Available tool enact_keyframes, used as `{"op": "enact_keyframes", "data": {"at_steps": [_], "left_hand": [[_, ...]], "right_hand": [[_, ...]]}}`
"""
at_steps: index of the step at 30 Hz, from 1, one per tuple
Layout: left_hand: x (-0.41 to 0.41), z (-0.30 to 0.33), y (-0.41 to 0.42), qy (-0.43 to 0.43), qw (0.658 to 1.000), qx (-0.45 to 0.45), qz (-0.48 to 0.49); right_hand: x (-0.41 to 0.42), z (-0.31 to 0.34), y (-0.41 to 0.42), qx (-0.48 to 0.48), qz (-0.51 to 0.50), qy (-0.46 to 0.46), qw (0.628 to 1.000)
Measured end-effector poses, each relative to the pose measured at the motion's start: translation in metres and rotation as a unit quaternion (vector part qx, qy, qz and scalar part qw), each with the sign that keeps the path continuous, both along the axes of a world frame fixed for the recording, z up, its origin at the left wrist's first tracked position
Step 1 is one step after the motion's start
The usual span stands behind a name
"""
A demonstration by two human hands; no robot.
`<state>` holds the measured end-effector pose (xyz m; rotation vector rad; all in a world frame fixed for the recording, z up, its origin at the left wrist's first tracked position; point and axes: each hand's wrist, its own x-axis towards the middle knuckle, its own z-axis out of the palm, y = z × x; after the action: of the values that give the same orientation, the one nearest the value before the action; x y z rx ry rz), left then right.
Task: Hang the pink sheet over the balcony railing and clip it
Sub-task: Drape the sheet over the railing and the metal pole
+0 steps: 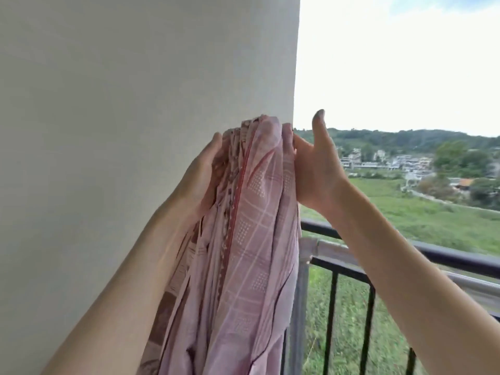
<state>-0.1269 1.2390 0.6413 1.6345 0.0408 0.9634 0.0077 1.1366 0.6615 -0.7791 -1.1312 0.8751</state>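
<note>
The pink sheet (251,226), patterned with pale checks and a red seam, is bunched into a long hanging bundle held up high in front of the white wall. My left hand (200,174) grips the bundle's left side near its top. My right hand (316,171) holds the right side, fingers behind the cloth and thumb sticking up free. The black balcony railing (443,255) runs lower right, below and to the right of the sheet; the cloth's lower part hangs in front of its left end. No clip is in view.
A white wall (135,104) fills the left half. A grey metal rod (332,247) runs along just inside the railing top, joined to a grey post. Black vertical bars stand below. Beyond lie green fields, houses and hills.
</note>
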Motion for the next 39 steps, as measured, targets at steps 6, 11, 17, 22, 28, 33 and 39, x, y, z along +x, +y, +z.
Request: {"op": "enact_keyframes", "data": {"at_steps": [6,11,17,22,28,33,39], "left_hand": [[0.1,-0.023,-0.028,0.048,0.994,0.01,-0.101],[0.174,-0.058,-0.039,0.086,0.983,0.028,-0.158],[0.249,-0.107,-0.049,0.134,0.975,0.105,-0.145],[0.289,-0.149,-0.049,0.139,0.967,0.12,-0.175],[0.327,-0.162,-0.062,0.07,0.965,0.12,-0.221],[0.365,-0.188,-0.074,0.086,0.954,0.233,-0.167],[0.389,-0.234,-0.048,0.232,0.908,0.333,-0.102]], "right_hand": [[0.092,-0.019,-0.057,-0.05,-0.074,0.033,0.995],[0.158,-0.055,-0.086,-0.109,-0.14,0.078,0.981],[0.214,-0.1,-0.109,-0.151,-0.241,0.085,0.955],[0.239,-0.14,-0.128,-0.179,-0.301,0.085,0.933],[0.255,-0.151,-0.16,-0.145,-0.363,0.071,0.918],[0.3,-0.181,-0.167,-0.183,-0.401,0.043,0.897],[0.32,-0.226,-0.151,-0.294,-0.336,0.014,0.895]]}}
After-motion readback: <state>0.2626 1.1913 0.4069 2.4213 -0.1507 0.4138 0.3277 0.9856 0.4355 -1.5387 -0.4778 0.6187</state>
